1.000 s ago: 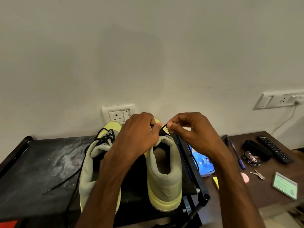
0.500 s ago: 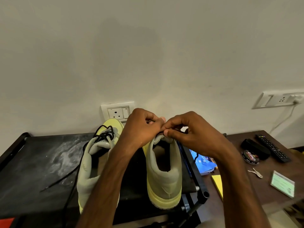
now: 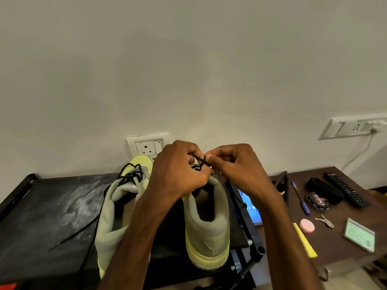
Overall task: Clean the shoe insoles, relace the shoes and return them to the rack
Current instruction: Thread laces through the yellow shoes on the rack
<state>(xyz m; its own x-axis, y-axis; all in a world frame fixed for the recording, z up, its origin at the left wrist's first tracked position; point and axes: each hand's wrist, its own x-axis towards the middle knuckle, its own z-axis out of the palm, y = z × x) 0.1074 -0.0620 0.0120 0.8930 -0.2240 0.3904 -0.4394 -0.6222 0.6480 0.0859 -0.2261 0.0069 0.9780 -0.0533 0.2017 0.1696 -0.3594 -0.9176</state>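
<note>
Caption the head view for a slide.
Left hand and right hand pinch a lace above the right shoe on the rack.

A plain pale wall (image 3: 188, 70) carried two fittings: a white socket plate (image 3: 146, 145) low at centre, and a longer switch plate (image 3: 351, 128) to the right with a white cable (image 3: 356, 155) hanging from it. Below stood a dark brown table (image 3: 339, 237). On it lay a black remote (image 3: 345, 189), a black case (image 3: 323, 190) just beside it, and a round tin (image 3: 317, 200) marked "Cherry" touching the case. A blue pen (image 3: 299, 197) lay to the tin's left. Nearer the camera were a small metal item (image 3: 324, 220) too small to identify, a pink disc (image 3: 307, 226), a yellow strip (image 3: 304, 240) and a green card (image 3: 359, 234). A blue packet (image 3: 250, 208) was partly hidden at the table's left edge.
</note>
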